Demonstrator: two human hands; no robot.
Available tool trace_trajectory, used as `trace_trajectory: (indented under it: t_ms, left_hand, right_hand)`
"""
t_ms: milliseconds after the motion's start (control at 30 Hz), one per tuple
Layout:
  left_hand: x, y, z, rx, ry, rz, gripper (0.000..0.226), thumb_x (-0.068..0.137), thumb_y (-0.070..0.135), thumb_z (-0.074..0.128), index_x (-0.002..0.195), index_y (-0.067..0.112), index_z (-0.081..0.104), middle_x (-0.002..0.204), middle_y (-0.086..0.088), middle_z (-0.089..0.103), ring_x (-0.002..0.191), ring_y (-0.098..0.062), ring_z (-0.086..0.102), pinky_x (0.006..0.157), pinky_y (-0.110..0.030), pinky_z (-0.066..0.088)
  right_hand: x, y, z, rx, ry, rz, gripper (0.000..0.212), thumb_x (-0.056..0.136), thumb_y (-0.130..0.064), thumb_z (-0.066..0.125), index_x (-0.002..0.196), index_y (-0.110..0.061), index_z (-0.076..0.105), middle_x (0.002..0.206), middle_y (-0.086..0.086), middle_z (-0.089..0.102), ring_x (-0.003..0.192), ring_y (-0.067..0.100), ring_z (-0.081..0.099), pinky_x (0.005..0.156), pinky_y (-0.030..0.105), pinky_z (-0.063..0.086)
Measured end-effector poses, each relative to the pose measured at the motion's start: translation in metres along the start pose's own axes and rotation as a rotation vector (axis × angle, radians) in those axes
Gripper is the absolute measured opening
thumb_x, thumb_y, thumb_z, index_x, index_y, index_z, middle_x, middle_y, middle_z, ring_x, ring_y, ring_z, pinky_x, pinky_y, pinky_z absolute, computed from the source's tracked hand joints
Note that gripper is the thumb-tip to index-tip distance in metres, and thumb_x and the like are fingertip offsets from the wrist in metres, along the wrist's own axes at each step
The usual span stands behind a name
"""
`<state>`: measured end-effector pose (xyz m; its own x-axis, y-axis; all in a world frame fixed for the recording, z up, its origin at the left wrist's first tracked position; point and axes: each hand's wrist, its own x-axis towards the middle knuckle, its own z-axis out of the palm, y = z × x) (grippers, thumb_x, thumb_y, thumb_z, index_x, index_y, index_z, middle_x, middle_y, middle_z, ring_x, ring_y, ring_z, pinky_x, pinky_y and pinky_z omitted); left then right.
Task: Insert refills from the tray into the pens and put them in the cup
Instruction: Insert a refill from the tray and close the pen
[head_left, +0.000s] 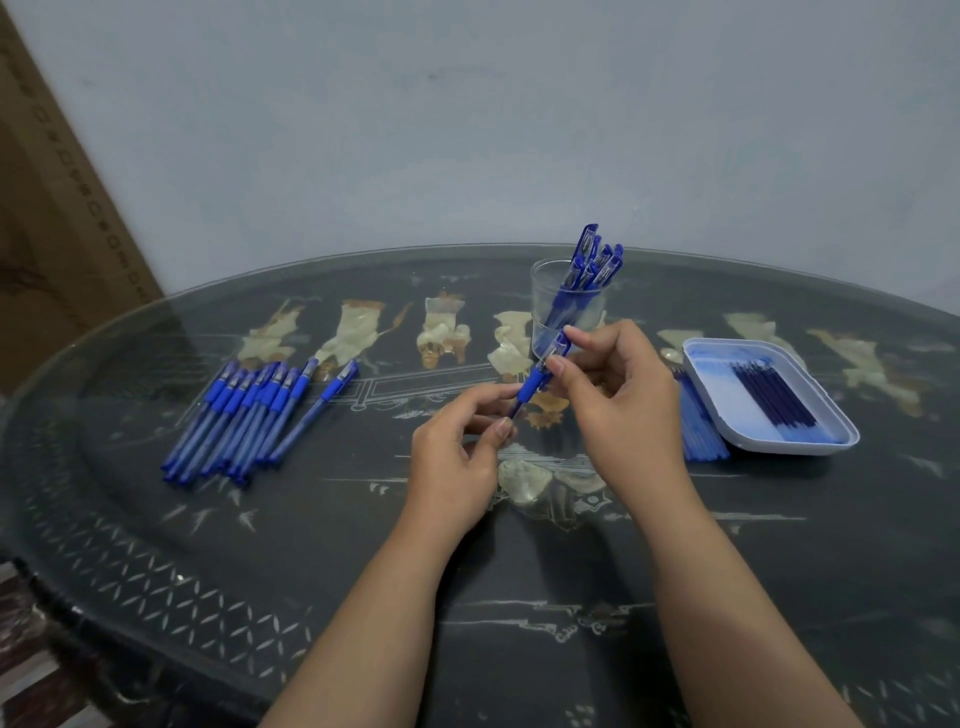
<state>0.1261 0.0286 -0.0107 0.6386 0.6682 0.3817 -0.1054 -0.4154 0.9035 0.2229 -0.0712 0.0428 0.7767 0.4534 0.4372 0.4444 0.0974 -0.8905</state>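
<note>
Head view: one pen (531, 387) is held slanted over mid-table, just near of the cup (543, 312). Its lower barrel is pinched by the left hand (457, 457) between thumb and fingers; the right hand (623, 400) pinches the upper end, other fingers curled. Far centre, the cup holds about six capped pens (592, 265), overlapping, so the count is unsure. Left lie roughly ten loose pens (249, 415), bunched. Right, one tray (727, 415) holds some six dark refills (774, 395), too close-packed to count surely. Blue sticks (698, 436) beside the tray lie partly hidden behind the right hand, on the table (311, 545)
</note>
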Motion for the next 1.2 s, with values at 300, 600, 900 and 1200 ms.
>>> trace_trajectory:
  t_ms: [300, 600, 900, 1200]
  left_hand:
    - [0.017, 0.010, -0.025, 0.272, 0.029, 0.126, 0.021, 0.092, 0.022, 0.066, 0.112, 0.027, 0.068, 0.109, 0.017, 0.065, 0.101, 0.003, 0.061, 0.091, -0.020, 0.049]
    - [0.010, -0.019, -0.058, 0.871, -0.134, -0.067, 0.033, 0.094, 0.048, 0.052, 0.125, 0.035, 0.058, 0.130, 0.015, 0.050, 0.128, -0.011, 0.038, 0.109, -0.033, 0.023]
    - [0.011, -0.025, -0.058, 0.891, -0.121, -0.049, 0.032, 0.094, 0.051, 0.048, 0.123, 0.038, 0.056, 0.128, 0.018, 0.048, 0.127, -0.008, 0.036, 0.110, -0.033, 0.021]
    - [0.014, -0.027, -0.057, 0.876, -0.115, -0.055, 0.032, 0.093, 0.055, 0.047, 0.120, 0.041, 0.055, 0.125, 0.020, 0.045, 0.124, -0.007, 0.034, 0.108, -0.031, 0.020]
  right_hand:
    - [0.023, -0.029, -0.008, 0.101, 0.138, -0.008, 0.028, 0.084, -0.002, 0.072, 0.093, -0.027, 0.061, 0.085, 0.008, 0.071, 0.082, 0.020, 0.072, 0.074, 0.035, 0.060]
    - [0.083, -0.056, -0.025, -0.040, 0.352, -0.189, 0.031, 0.086, -0.010, 0.068, 0.091, -0.036, 0.052, 0.080, -0.001, 0.068, 0.079, 0.015, 0.070, 0.078, 0.042, 0.058]
    - [0.118, -0.045, -0.008, -0.329, 0.230, -0.207, 0.019, 0.091, -0.010, 0.062, 0.106, -0.017, 0.053, 0.084, -0.002, 0.064, 0.081, 0.014, 0.065, 0.068, 0.015, 0.050]
    - [0.124, -0.018, 0.011, -0.702, 0.032, -0.218, 0.015, 0.092, -0.017, 0.063, 0.105, -0.016, 0.055, 0.083, -0.002, 0.067, 0.085, 0.023, 0.062, 0.071, 0.042, 0.053]
